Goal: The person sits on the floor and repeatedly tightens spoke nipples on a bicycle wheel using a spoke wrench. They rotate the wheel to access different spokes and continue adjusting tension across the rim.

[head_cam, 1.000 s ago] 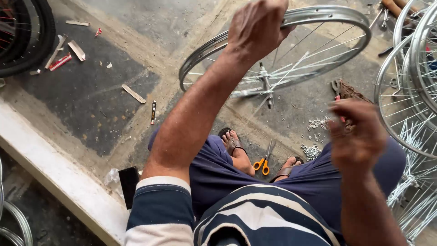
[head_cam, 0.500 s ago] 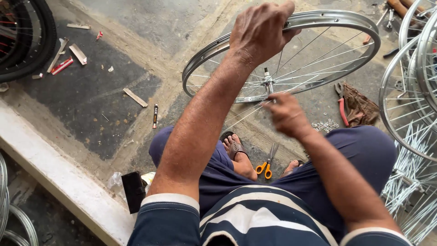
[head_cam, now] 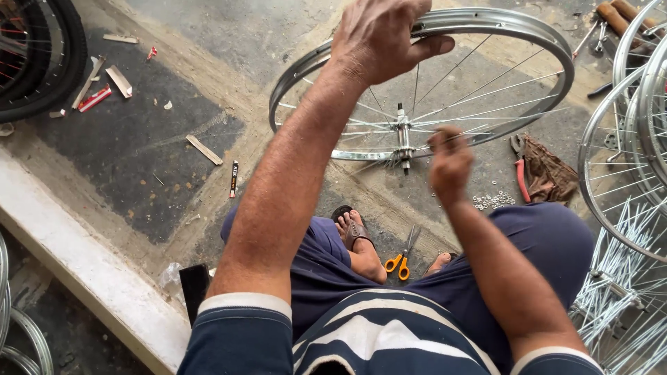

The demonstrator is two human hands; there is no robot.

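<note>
Our left hand [head_cam: 381, 38] curls closed over the top of the silver wheel rim [head_cam: 535, 42] standing above the concrete floor [head_cam: 208, 42], our right hand [head_cam: 450, 161] pinches a thin spoke [head_cam: 479, 94] near the hub [head_cam: 403, 135], orange-handled scissors [head_cam: 401, 260] between our feet.

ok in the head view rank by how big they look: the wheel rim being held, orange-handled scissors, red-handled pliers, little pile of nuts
1. wheel rim
2. scissors and pliers: look about alike, not ranked
3. pile of nuts
</note>
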